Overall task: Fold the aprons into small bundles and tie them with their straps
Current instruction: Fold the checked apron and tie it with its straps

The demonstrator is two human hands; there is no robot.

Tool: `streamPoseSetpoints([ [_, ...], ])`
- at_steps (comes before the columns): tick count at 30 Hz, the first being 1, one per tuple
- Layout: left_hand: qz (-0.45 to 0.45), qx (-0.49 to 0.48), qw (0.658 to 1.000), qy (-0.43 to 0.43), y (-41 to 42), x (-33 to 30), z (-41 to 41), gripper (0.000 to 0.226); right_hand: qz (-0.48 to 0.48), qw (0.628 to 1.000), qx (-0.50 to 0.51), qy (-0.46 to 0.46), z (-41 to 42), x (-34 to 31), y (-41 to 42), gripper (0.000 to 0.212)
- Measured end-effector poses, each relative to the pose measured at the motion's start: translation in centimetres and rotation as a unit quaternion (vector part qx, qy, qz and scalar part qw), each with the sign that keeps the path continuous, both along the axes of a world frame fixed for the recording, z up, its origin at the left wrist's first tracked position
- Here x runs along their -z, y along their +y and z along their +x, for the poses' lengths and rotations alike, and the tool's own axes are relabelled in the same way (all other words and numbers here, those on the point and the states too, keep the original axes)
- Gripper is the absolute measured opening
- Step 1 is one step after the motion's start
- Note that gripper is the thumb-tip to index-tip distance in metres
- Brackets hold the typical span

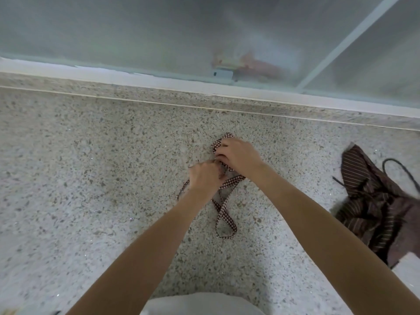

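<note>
Centrally, the right hand [238,155] curls its grip round a small checked bundle [223,142], while the left hand [204,178] pinches the strap [223,208], which trails in a loop toward the person. Both lie on a speckled stone desk [91,178] below frosted glass [136,30]. A crumpled striped apron [372,201] lies well apart, right.

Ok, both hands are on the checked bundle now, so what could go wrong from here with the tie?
1. The checked bundle is small and mostly hidden under the right hand; if that grip eases, the folds may spring open.
2. The checked strap trails in a crossed loop toward the person; pulled by the left hand, it might snag or knot.
3. The striped apron lies crumpled at the right, with its dark cord loose; a sweeping arm could drag it.
</note>
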State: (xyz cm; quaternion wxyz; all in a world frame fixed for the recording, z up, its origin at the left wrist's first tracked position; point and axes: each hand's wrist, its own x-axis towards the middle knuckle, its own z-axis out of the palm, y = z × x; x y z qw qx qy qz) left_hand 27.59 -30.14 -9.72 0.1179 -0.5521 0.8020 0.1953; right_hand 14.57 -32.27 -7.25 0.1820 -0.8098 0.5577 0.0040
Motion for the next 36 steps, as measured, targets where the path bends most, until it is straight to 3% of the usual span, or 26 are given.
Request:
streamPoseSetpoints([
  [3,0.024,0.004,0.999,-0.023,-0.2,0.0,-0.4,0.027,0.037,0.999,-0.002,0.04,0.2,0.1,-0.3,0.014],
  [6,0.052,0.0,0.999,-0.005,-0.8,0.1,0.9,0.031,0.044,0.997,-0.008,0.07,0.0,0.6,0.1,0.012],
  [13,-0.012,0.002,0.998,0.063,-2.0,0.6,4.1,0.028,0.008,0.998,0.038,0.057,-0.1,0.8,0.8,0.017],
  [19,-0.035,-0.027,0.991,0.13,-2.4,0.3,3.8,0.022,0.024,0.969,0.218,-0.117,1.6,0.6,0.4,0.008],
  [25,-0.059,-0.028,0.992,0.111,-4.5,-0.3,5.1,0.013,0.092,0.963,0.239,-0.08,2.7,2.0,0.0,0.009],
  [29,-0.112,0.021,0.983,0.145,-6.5,-1.1,5.2,0.01,0.096,0.964,0.233,-0.08,2.6,2.3,-0.3,0.014],
  [33,-0.169,0.096,0.958,0.212,-7.1,-1.3,3.9,0.005,0.11,0.967,0.19,-0.131,2.4,2.4,-0.1,0.02],
  [36,-0.15,0.06,0.942,0.295,-6.5,-1.6,3.0,0.008,0.13,0.929,0.258,-0.231,2.1,2.2,0.0,0.025],
])
